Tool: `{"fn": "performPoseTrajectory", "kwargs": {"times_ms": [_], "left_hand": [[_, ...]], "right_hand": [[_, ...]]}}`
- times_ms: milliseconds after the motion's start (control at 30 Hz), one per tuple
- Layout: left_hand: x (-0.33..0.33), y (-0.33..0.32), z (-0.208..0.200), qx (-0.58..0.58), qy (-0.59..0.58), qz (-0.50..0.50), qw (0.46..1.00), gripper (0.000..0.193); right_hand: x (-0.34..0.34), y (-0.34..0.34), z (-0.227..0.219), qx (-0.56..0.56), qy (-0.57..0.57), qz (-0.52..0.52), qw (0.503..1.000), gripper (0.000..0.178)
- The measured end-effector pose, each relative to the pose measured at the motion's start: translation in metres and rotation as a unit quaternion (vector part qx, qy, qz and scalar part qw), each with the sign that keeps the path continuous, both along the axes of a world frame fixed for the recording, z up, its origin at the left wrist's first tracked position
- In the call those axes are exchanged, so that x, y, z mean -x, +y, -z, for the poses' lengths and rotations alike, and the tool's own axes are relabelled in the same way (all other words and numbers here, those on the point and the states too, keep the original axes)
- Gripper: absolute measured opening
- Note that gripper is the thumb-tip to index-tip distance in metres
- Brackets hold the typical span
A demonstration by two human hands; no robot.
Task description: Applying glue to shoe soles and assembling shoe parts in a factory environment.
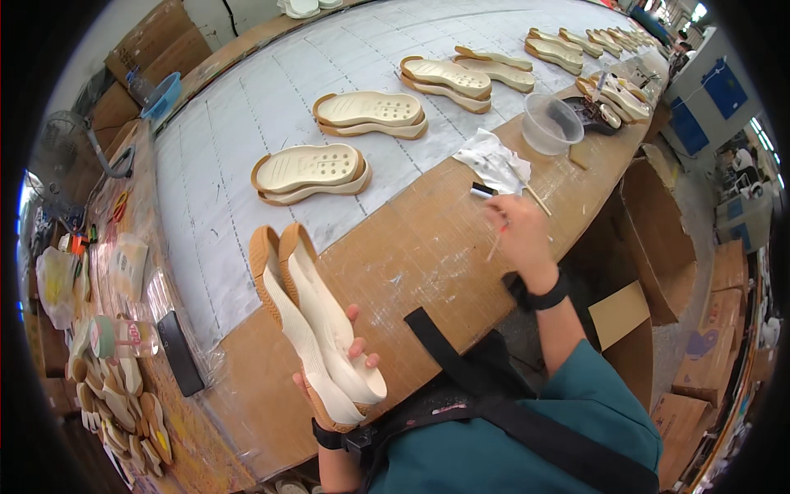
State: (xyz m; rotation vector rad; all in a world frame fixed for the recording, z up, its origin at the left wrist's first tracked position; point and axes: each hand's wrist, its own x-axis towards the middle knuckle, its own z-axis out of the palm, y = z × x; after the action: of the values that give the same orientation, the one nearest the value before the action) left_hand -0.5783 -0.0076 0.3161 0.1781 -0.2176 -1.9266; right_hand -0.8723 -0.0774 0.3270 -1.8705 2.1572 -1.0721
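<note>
My left hand [359, 346] is wrapped round a pair of shoe soles [317, 321], cream with tan heel and toe edges, held tilted together over the near edge of the table. The fingers show on the right side of the soles; the palm is hidden beneath. My right hand [527, 237] hovers above the brown cardboard, its fingers pinched round a thin, reddish stick-like thing [495, 243], too blurred to name exactly. Just beyond those fingers lies a black-and-white marker [484, 191]. A stained white cloth [494, 160] and a thin wooden stick [538, 200] are close by.
Pairs of soles [370, 111] stand in a row along the white, dash-lined table surface [222, 107]. A clear plastic tub [550, 123] is at the right edge. On the left are a phone-like black slab [179, 354], a jar [123, 337] and piled soles [123, 403]. An open carton [658, 230] stands right.
</note>
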Motion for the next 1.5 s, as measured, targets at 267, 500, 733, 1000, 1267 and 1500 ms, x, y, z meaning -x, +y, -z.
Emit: {"fn": "performPoseTrajectory", "kwargs": {"times_ms": [267, 500, 733, 1000, 1267, 1500], "left_hand": [[-0.006, -0.016, -0.004, 0.009, 0.009, -0.007, 1.000, 0.090], [-0.011, -0.012, 0.000, -0.004, 0.002, -0.032, 0.999, 0.091], [-0.006, -0.003, 0.001, -0.018, 0.026, -0.053, 0.998, 0.087], [-0.009, -0.004, -0.001, 0.007, 0.006, -0.070, 0.998, 0.084], [-0.007, -0.006, -0.001, 0.018, 0.033, -0.074, 0.997, 0.082], [-0.012, 0.004, -0.008, 0.046, -0.009, -0.119, 0.992, 0.082]], "right_hand": [[0.074, 0.002, 0.017, -0.049, 0.039, 0.002, 0.998, 0.006], [0.161, -0.050, -0.044, 0.077, 0.082, 0.079, 0.991, 0.014], [0.234, -0.103, -0.062, -0.143, 0.210, 0.165, 0.953, 0.014], [0.244, -0.114, -0.066, -0.188, 0.286, 0.231, 0.911, 0.012], [0.237, -0.076, -0.100, 0.038, 0.137, 0.191, 0.971, 0.016], [0.211, -0.076, -0.102, 0.083, 0.165, 0.089, 0.979, 0.020]]}}
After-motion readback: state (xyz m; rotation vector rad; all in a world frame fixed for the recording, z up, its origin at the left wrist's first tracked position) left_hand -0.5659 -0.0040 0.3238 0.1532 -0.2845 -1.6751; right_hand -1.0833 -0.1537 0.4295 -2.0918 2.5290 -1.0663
